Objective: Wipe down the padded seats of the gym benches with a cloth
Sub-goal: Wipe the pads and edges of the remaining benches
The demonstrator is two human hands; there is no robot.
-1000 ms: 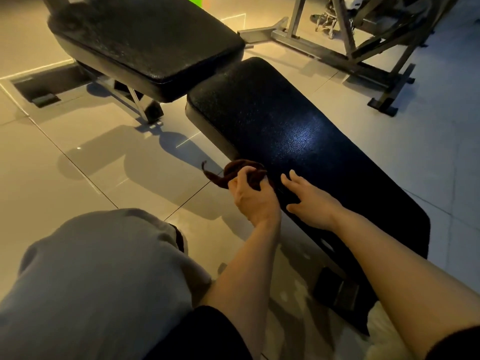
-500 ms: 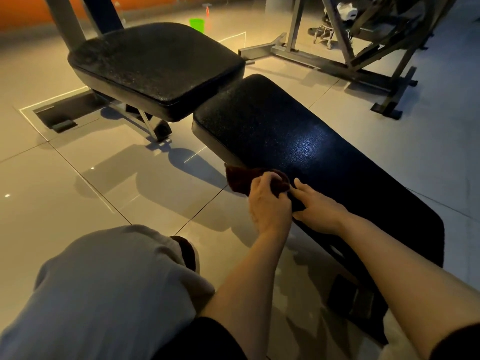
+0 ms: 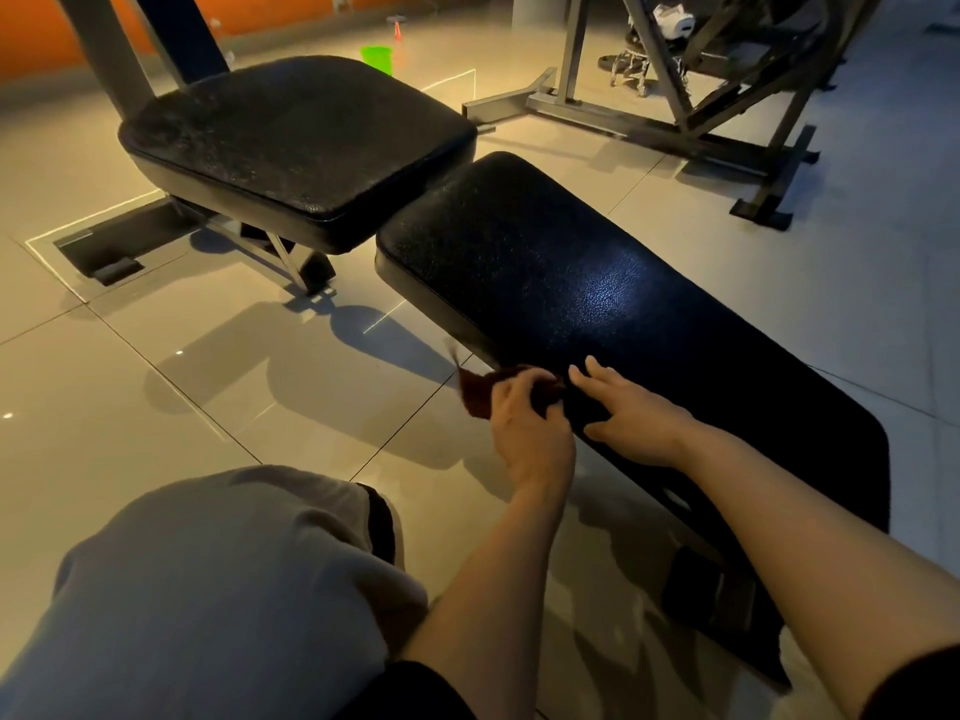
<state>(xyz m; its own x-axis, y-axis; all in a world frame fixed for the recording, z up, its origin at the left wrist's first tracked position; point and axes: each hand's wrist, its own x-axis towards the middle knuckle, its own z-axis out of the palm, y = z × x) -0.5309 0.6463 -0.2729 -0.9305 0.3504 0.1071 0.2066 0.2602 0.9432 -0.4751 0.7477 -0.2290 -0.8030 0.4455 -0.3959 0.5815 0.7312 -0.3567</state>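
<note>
Left hand (image 3: 530,433): fingers curled round a bunched dark reddish-brown cloth (image 3: 485,394), gripping it at the near-left edge of the long black padded bench seat (image 3: 597,304); one corner of the cloth sticks out to the left over the floor, blurred.

Right hand (image 3: 631,413): fingers straight and spread, palm down, resting flat on the bench seat just right of the cloth, holding nothing.

Change from half a second ago: the right hand, then pinching the cloth together with the left, has let go and flattened onto the pad; the cloth, then draped down the pad's side, is now bunched higher in the left hand. The view has tilted up slightly.

Surroundings: the long seat runs from the near right toward the upper left, its rounded far end almost meeting a second, squarer black padded seat (image 3: 296,142) on a grey metal frame. Glossy beige tiled floor (image 3: 182,366) lies open to the left of the cloth. A knee in grey fabric (image 3: 208,589) fills the lower left. A grey steel machine frame (image 3: 675,116) stands well apart beyond the bench; a small green container (image 3: 377,58) sits far back by an orange wall (image 3: 31,33).
</note>
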